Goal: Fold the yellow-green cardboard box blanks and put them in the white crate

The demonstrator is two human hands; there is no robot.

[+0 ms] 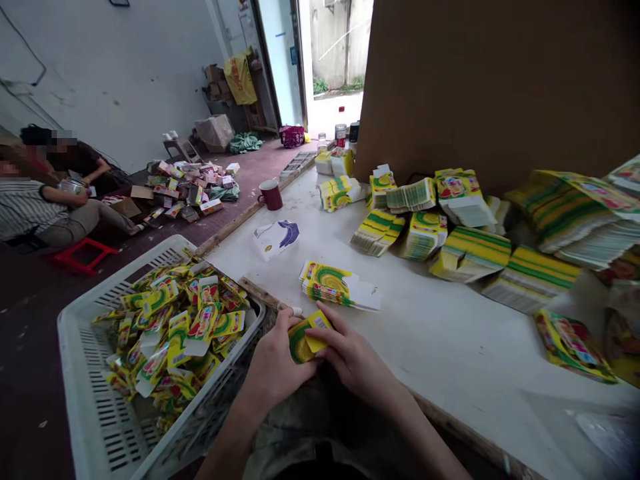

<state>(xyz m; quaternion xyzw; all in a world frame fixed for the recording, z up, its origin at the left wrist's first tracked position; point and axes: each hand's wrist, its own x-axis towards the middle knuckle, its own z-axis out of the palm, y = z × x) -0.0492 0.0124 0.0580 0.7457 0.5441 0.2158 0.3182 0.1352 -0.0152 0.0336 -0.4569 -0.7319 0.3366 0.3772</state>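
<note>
A small yellow and green box (301, 341) is held between my two hands at the table's front edge. My left hand (274, 357) wraps round its left side, with a white covering on one fingertip. The fingers of my right hand (347, 347) press on the yellow flap at the box's right end. Just beyond my hands, a small stack of flat yellow cartons (327, 283) lies on the white table (425, 347). To the left stands a white plastic basket (83, 360) holding many yellow boxes (177, 333).
Bundles of flat cartons (470, 253) line the table's right and back. A purple and white packet (276, 239) and a dark red mug (271, 195) stand near its left edge. Two people sit at far left beside a red stool (83, 255) and a heap of boxes (193, 187).
</note>
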